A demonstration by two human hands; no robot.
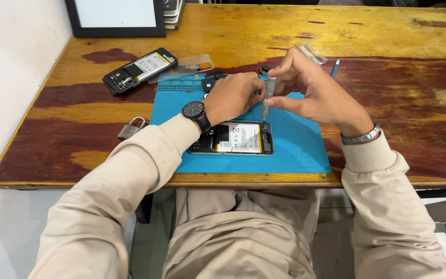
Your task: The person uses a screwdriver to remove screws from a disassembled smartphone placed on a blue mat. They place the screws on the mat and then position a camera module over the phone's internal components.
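An opened phone (238, 138) with its white battery showing lies on a blue work mat (295, 144). My right hand (311, 88) grips a slim grey screwdriver (268, 95) held upright, its tip touching the phone's right end. My left hand (233, 95), with a black wristwatch, is curled just left of the screwdriver's shaft, fingers against it, above the phone. What lies under the left hand is hidden.
A second opened phone (139, 70) lies at the back left on the wooden table (388, 41). A padlock (130, 128) sits left of the mat. A black-framed board (117, 18) leans at the back, with a clear plastic piece (194, 64) and a blue pen (335, 67) nearby.
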